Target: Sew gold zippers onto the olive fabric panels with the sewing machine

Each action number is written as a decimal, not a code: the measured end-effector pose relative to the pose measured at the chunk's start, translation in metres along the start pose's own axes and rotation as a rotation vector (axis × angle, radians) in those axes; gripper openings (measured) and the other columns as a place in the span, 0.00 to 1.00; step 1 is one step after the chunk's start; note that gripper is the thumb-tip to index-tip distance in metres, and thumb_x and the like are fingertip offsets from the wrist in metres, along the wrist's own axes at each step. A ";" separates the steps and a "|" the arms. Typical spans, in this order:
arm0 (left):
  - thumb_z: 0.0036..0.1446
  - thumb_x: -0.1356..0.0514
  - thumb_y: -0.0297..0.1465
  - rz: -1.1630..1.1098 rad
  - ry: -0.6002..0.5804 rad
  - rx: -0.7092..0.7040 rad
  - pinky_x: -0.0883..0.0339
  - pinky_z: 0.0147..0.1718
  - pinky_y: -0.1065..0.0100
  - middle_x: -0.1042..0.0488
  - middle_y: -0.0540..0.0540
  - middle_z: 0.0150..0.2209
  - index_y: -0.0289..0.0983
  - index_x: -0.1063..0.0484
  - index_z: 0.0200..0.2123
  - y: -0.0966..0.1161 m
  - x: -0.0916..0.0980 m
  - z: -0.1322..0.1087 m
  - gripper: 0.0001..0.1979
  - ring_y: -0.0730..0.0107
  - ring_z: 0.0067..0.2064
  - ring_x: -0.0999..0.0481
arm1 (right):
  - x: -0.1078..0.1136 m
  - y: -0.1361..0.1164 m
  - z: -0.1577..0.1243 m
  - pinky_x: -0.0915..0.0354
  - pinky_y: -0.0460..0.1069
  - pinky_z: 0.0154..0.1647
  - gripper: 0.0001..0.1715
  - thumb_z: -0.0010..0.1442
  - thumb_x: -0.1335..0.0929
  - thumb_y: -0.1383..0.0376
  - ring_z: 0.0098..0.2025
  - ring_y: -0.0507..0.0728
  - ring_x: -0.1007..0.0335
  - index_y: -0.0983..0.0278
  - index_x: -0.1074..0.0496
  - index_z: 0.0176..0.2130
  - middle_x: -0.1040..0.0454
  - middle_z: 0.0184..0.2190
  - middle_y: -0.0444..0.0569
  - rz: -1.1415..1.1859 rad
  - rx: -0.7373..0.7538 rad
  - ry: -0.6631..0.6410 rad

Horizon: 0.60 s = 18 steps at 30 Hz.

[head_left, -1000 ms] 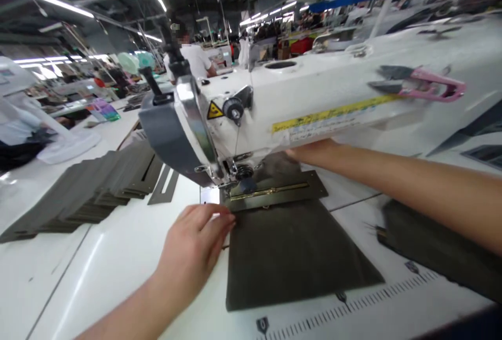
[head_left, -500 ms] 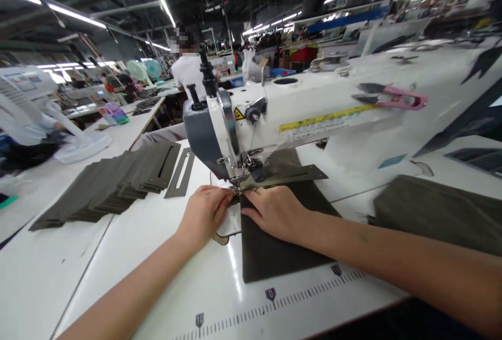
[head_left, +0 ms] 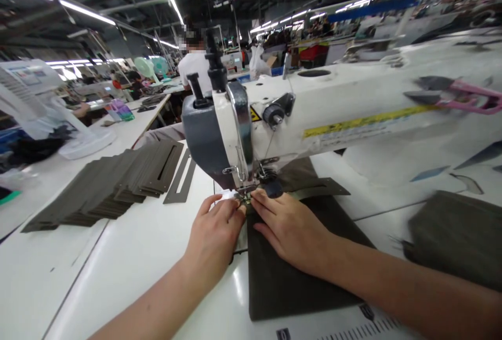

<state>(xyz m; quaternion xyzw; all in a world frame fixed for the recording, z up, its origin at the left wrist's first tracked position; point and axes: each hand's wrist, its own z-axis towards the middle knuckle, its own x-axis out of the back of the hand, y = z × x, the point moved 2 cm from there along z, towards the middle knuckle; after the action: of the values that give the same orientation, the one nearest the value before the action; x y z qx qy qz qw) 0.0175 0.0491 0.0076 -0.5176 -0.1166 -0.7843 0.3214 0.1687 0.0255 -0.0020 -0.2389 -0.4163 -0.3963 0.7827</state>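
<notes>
An olive fabric panel (head_left: 301,272) lies on the white sewing table, its far end passing under the presser foot (head_left: 247,191) of a white industrial sewing machine (head_left: 314,115). My left hand (head_left: 214,240) and my right hand (head_left: 290,230) meet at the panel's edge beside the foot, their fingertips pinching the cloth. A small metal zipper part (head_left: 247,203) shows between them, and a white scrap (head_left: 227,194) sits by my left fingers. Past the needle, a slotted olive piece (head_left: 317,188) lies partly under the machine arm.
A long stack of slotted olive pieces (head_left: 113,185) lies left of the machine, with a single piece (head_left: 179,180) beside it. Pink thread snips (head_left: 458,94) rest on the machine arm. A folded olive cloth (head_left: 458,238) lies at right. A seated co-worker (head_left: 198,65) faces away beyond the machine.
My right hand has come from under the machine arm to the panel beside my left hand. The zipper strip is now covered by my hands. The view has turned slightly.
</notes>
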 end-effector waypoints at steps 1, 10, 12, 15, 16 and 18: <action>0.60 0.51 0.25 0.006 0.002 -0.001 0.37 0.46 0.56 0.27 0.43 0.35 0.33 0.29 0.37 0.000 0.000 0.000 0.11 0.64 0.37 0.27 | -0.002 0.001 0.000 0.37 0.56 0.46 0.17 0.57 0.36 0.68 0.46 0.61 0.35 0.75 0.31 0.46 0.29 0.45 0.60 0.023 0.000 -0.022; 0.58 0.50 0.24 0.016 -0.037 -0.025 0.36 0.44 0.57 0.27 0.41 0.34 0.32 0.29 0.37 0.003 0.004 0.005 0.11 0.62 0.37 0.27 | -0.001 0.004 0.003 0.37 0.57 0.48 0.20 0.57 0.37 0.68 0.48 0.63 0.36 0.79 0.33 0.47 0.31 0.47 0.63 0.054 0.022 -0.127; 0.57 0.50 0.24 0.001 -0.040 -0.025 0.36 0.44 0.57 0.27 0.41 0.34 0.32 0.29 0.36 0.002 0.003 0.006 0.10 0.62 0.37 0.27 | -0.001 0.005 0.004 0.37 0.57 0.49 0.20 0.57 0.37 0.68 0.48 0.63 0.36 0.79 0.33 0.47 0.31 0.48 0.63 0.064 0.014 -0.140; 0.57 0.49 0.25 -0.028 -0.033 -0.019 0.36 0.44 0.57 0.27 0.42 0.34 0.33 0.28 0.35 0.000 0.000 0.007 0.09 0.63 0.36 0.27 | -0.002 0.006 0.005 0.39 0.57 0.51 0.19 0.57 0.37 0.69 0.48 0.63 0.36 0.78 0.32 0.46 0.31 0.47 0.62 0.084 -0.001 -0.156; 0.57 0.49 0.25 -0.038 -0.028 -0.016 0.36 0.43 0.58 0.27 0.42 0.33 0.33 0.28 0.35 -0.001 0.000 0.007 0.09 0.63 0.36 0.27 | -0.002 0.007 0.005 0.39 0.57 0.51 0.19 0.57 0.37 0.69 0.48 0.63 0.36 0.78 0.32 0.46 0.31 0.46 0.61 0.089 -0.006 -0.157; 0.57 0.50 0.25 -0.054 -0.016 -0.014 0.36 0.43 0.58 0.27 0.42 0.33 0.32 0.28 0.34 -0.002 -0.002 0.007 0.10 0.63 0.35 0.27 | -0.003 0.007 0.006 0.39 0.57 0.51 0.18 0.57 0.37 0.69 0.48 0.63 0.36 0.77 0.31 0.46 0.30 0.46 0.61 0.091 -0.008 -0.150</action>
<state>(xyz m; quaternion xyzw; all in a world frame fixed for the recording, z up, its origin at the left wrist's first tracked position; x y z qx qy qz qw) 0.0221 0.0547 0.0093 -0.5227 -0.1273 -0.7895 0.2956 0.1707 0.0346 -0.0019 -0.2897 -0.4611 -0.3429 0.7655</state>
